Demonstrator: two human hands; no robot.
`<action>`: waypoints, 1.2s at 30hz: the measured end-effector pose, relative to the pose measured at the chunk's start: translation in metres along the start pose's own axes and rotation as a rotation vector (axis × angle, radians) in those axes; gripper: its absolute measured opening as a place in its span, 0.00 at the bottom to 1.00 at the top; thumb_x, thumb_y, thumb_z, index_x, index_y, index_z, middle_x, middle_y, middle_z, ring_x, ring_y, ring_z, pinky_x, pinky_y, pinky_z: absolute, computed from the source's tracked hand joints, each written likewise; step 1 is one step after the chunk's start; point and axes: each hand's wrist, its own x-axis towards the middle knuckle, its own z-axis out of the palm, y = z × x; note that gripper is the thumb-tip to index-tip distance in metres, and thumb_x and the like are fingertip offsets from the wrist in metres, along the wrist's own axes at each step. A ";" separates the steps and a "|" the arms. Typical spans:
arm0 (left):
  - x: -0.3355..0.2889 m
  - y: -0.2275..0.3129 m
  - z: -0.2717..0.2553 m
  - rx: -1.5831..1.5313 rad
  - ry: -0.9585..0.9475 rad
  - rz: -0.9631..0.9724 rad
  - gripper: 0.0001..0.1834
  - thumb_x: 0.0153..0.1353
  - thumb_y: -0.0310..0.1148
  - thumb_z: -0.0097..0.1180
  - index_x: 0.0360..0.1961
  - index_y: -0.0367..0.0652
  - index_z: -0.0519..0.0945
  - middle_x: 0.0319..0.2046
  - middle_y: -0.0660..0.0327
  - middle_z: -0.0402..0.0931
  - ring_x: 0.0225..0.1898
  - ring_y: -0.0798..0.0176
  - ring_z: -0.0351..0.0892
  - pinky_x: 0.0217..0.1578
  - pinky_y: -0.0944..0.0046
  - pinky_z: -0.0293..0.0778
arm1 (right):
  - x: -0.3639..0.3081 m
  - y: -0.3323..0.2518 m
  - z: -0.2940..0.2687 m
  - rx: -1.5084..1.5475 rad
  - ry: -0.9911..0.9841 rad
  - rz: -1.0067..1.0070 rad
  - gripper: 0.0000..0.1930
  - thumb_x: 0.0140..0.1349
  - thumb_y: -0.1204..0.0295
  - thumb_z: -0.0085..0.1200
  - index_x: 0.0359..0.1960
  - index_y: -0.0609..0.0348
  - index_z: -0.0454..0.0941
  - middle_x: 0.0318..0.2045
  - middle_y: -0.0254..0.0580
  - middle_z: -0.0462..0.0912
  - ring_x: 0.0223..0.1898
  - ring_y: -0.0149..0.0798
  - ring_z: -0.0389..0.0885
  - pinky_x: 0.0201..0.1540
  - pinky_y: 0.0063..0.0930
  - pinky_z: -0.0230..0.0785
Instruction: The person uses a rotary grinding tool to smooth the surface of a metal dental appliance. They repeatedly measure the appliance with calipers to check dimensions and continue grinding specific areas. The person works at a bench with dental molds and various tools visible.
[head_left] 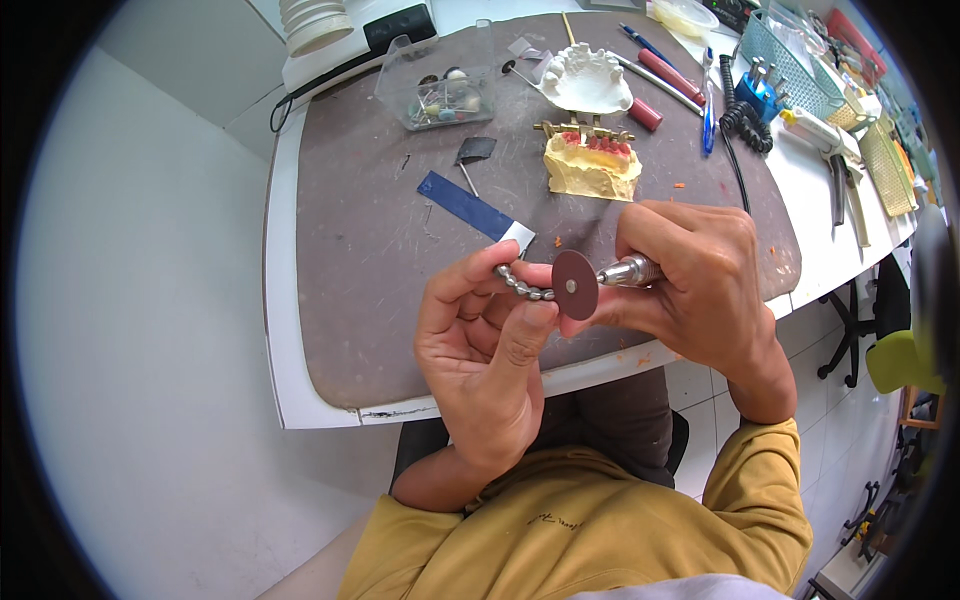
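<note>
My left hand [478, 350] pinches a curved metal dental bridge [518, 286], a row of several shiny rounded units, between thumb and fingertips. Closed around a silver rotary handpiece [634, 270] is my right hand [700, 275]. A round reddish-brown grinding disc [575, 290] sits on the handpiece's tip, right beside the bridge's right end. The disc partly covers that end, so I cannot tell whether they touch. Both hands are held over the table's front edge. Beyond them stands a yellowish plaster dental model [590, 172] with red wax on its teeth, joined to a brass-coloured articulator [575, 130].
A white plaster cast [588, 82] lies behind the model. On the brown mat [350, 250] are a blue strip [465, 205] and a clear box [432, 100] of small rotary bits. A toothbrush [708, 110], a blue bur stand [760, 95] and baskets [790, 65] line the right.
</note>
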 end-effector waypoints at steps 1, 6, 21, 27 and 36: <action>0.000 0.000 0.000 -0.001 -0.001 0.003 0.23 0.58 0.23 0.55 0.55 0.38 0.65 0.42 0.59 0.73 0.47 0.58 0.76 0.50 0.62 0.73 | 0.000 0.000 0.000 0.000 -0.006 0.004 0.25 0.41 0.49 0.64 0.15 0.56 0.67 0.11 0.32 0.68 0.12 0.35 0.70 0.14 0.27 0.57; 0.000 -0.001 0.000 -0.009 0.003 0.003 0.23 0.58 0.23 0.55 0.55 0.38 0.65 0.42 0.59 0.73 0.46 0.57 0.76 0.50 0.62 0.73 | 0.000 0.000 -0.001 0.005 -0.005 0.003 0.24 0.40 0.49 0.64 0.16 0.56 0.67 0.11 0.32 0.68 0.12 0.35 0.70 0.13 0.27 0.57; 0.000 -0.001 0.000 -0.004 -0.002 0.000 0.23 0.57 0.23 0.56 0.54 0.38 0.65 0.41 0.59 0.73 0.47 0.56 0.76 0.49 0.61 0.73 | 0.000 0.000 0.000 -0.003 -0.005 0.005 0.25 0.38 0.49 0.65 0.16 0.57 0.68 0.11 0.34 0.68 0.12 0.36 0.69 0.14 0.27 0.56; 0.000 0.000 0.001 0.016 0.014 0.007 0.23 0.57 0.23 0.56 0.54 0.38 0.65 0.41 0.59 0.73 0.47 0.56 0.76 0.49 0.61 0.73 | -0.001 -0.001 0.001 -0.002 0.000 0.015 0.27 0.35 0.49 0.66 0.15 0.59 0.67 0.10 0.37 0.65 0.11 0.37 0.66 0.16 0.27 0.55; 0.000 -0.002 0.000 0.013 0.006 0.011 0.22 0.58 0.22 0.55 0.54 0.38 0.65 0.42 0.59 0.73 0.46 0.56 0.77 0.48 0.62 0.75 | -0.002 0.001 0.002 0.010 0.018 0.021 0.27 0.36 0.48 0.66 0.15 0.59 0.66 0.10 0.37 0.65 0.11 0.37 0.66 0.16 0.27 0.56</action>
